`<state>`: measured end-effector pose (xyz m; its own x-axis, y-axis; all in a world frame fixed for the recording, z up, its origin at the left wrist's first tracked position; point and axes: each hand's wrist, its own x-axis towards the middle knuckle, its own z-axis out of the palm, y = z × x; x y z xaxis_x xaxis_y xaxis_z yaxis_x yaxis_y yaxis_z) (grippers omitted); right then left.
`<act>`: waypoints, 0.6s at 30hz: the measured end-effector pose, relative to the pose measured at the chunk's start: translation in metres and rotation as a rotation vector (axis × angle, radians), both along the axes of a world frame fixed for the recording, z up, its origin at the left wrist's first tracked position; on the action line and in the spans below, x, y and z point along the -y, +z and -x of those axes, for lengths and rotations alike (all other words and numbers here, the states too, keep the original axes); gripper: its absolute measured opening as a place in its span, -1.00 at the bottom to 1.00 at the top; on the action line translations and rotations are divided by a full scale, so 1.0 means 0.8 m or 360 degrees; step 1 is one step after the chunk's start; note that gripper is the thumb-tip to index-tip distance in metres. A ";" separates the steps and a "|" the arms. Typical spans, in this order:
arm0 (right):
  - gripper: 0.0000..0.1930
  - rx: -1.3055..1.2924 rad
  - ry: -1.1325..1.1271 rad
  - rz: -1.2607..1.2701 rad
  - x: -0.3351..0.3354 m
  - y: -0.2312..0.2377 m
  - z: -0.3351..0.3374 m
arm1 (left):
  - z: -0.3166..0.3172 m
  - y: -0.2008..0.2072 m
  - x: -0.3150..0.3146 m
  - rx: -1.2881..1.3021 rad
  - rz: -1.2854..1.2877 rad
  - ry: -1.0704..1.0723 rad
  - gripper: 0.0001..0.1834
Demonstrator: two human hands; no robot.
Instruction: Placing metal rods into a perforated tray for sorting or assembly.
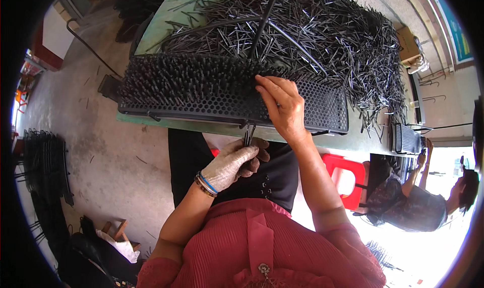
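Across the near edge of the table lies a long black perforated tray. Black upright pegs fill its holes on the left and middle, while bare holes show on the right. My right hand is bare and rests over the tray where the pegs end, fingers bent and drawn together. Whatever its fingertips hold is hidden. Below the tray's front edge, my left hand, in a dirty pale glove, is closed around a few thin black sticks that point upward.
A large heap of loose black sticks covers the green table behind the tray. Thin black rods cross above it. At right, a person works at another perforated tray, near a red stool. Dark racks stand at left.
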<state>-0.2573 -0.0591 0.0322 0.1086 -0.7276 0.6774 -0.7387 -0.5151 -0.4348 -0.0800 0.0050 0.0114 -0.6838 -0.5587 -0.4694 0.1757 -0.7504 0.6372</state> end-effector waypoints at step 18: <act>-0.76 -0.0112 -0.0083 -0.0158 0.005 0.006 -0.001 | 0.001 -0.007 0.002 -0.0133 0.0048 0.0094 -0.60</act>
<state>-0.2563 -0.0633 0.0367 0.1133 -0.7967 0.5936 -0.7939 -0.4318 -0.4280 -0.0807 0.0033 0.0059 -0.6853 -0.6122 -0.3944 0.2727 -0.7179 0.6405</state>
